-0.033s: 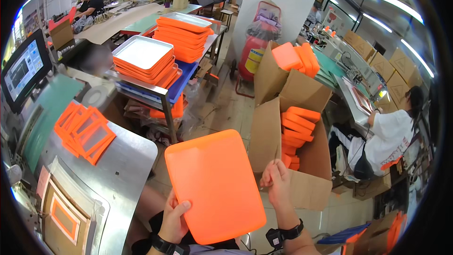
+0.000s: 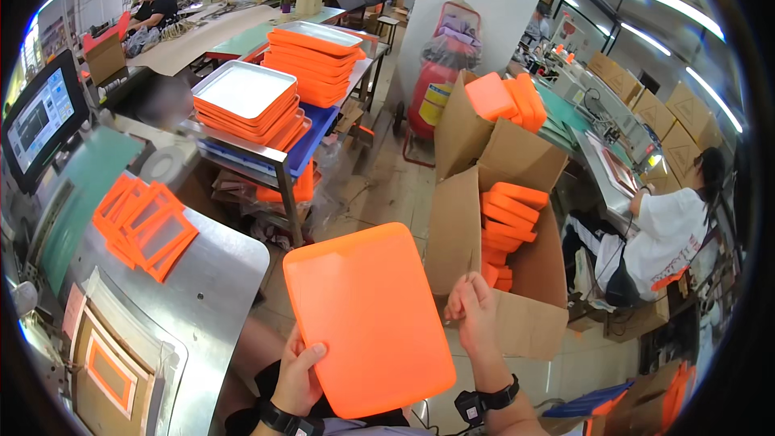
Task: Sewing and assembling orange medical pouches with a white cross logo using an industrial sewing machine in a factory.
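My left hand [image 2: 300, 370] grips the lower left edge of a flat orange rectangular case [image 2: 370, 319] with rounded corners, its thumb lying on the smooth face. Tilted slightly, the case is held up in front of my lap. To its right, apart from it, is my right hand [image 2: 472, 311], fingers curled together; whatever they hold, if anything, is hidden. Just beyond that hand stands an open cardboard box [image 2: 525, 319] with several orange cases [image 2: 510, 214] piled inside.
At left a metal worktable [image 2: 222, 274] bears flat orange frames [image 2: 149, 226] and a framed fixture [image 2: 113, 363]. Stacked orange trays [image 2: 246, 93] stand on a rack beyond. A monitor [image 2: 40, 117] is at far left. At right a person in a white shirt [image 2: 666, 234] sits at a bench.
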